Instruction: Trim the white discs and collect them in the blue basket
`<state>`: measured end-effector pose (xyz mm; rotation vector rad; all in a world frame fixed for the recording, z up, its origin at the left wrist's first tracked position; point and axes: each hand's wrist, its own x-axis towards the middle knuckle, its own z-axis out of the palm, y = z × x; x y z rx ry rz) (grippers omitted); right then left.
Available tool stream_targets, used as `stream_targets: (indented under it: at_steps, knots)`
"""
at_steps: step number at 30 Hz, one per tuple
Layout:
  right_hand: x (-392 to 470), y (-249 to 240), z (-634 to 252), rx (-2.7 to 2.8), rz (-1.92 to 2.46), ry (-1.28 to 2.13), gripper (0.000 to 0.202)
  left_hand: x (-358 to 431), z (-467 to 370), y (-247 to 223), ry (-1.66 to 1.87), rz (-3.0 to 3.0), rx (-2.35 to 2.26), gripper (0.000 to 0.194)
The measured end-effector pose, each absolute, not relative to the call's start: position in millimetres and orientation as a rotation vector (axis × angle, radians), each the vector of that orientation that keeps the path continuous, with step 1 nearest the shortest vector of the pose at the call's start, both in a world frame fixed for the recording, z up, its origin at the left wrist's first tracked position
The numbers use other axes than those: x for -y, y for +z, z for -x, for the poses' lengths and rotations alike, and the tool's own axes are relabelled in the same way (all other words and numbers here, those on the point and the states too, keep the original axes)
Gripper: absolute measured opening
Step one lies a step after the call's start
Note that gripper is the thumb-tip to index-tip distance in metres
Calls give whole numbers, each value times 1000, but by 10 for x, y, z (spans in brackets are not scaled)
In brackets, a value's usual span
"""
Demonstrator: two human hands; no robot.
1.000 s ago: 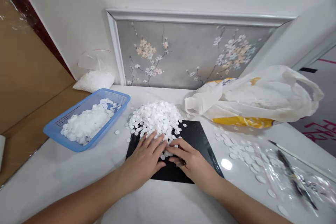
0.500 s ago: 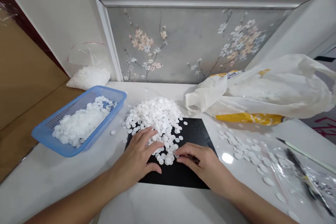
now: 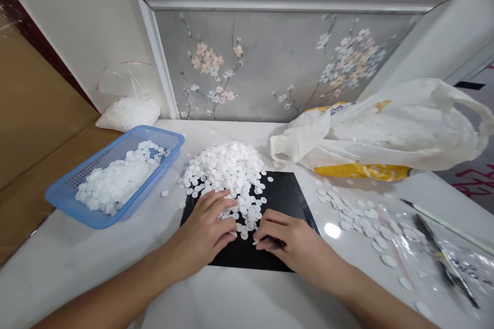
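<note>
A heap of small, round white discs (image 3: 227,162) covers the back of a black mat (image 3: 285,193) and spills toward me. My left hand (image 3: 204,231) is at the front left of the heap, thumb and forefinger closed on a white disc (image 3: 233,235) that is mostly covered. On the mat's right side, my right hand (image 3: 287,234) has its fingers curled together; a white disc edge (image 3: 255,241) shows at the tips. Something dark appears under its fingers, too hidden to identify.
A blue basket (image 3: 111,221) with more discs stands left, before a clear bag (image 3: 129,113) of white pieces. A white plastic bag (image 3: 370,139) lies back right. Loose discs (image 3: 358,218), a white stick-like tool (image 3: 443,223), a black pen-like tool (image 3: 432,236) and clear bags lie right.
My left thumb has closed up to the forefinger, at a disc. The right hand has moved slightly nearer me, its fingers curled further in. The view has shifted slightly.
</note>
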<state>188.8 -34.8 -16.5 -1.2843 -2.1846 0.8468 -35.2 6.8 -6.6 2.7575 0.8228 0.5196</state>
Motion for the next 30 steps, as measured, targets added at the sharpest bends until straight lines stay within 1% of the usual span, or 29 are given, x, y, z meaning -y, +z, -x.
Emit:
stream_targets:
  at_steps: [4,7,9,11,14,16,18,19,21,24,30]
  knots:
    - [353,-122,-1914,2255,1239,931,9,-91,353,-77,572,-2754,-758,14]
    - [320,-103,-1949,2185,1268,984,13,-89,349,-61,587,-2668,-740,16]
    - [291,-108,-1983,2086,1334,959,16,-57,339,-21,600,-2536,-749,15]
    - [265,-124,-2016,1980,1420,903,15,0,319,33,616,-2288,-814,14]
    - [244,-134,-2043,1907,1487,871,12,90,275,87,601,-1702,-909,14]
    - [249,-120,-2035,1931,1474,895,12,121,245,85,567,-1356,-903,15]
    - [268,-99,-2009,1995,1422,945,12,121,222,62,525,-1145,-909,12]
    - [280,-91,-1992,2038,1393,974,11,113,216,50,503,-1079,-925,16]
    - [303,-87,-1961,2130,1335,1009,10,91,211,34,472,-979,-962,23]
    - [321,-101,-1937,2199,1316,1014,17,71,217,35,465,-878,-987,23]
    - [316,-112,-1946,2148,1373,1024,17,54,219,34,473,-796,-973,25]
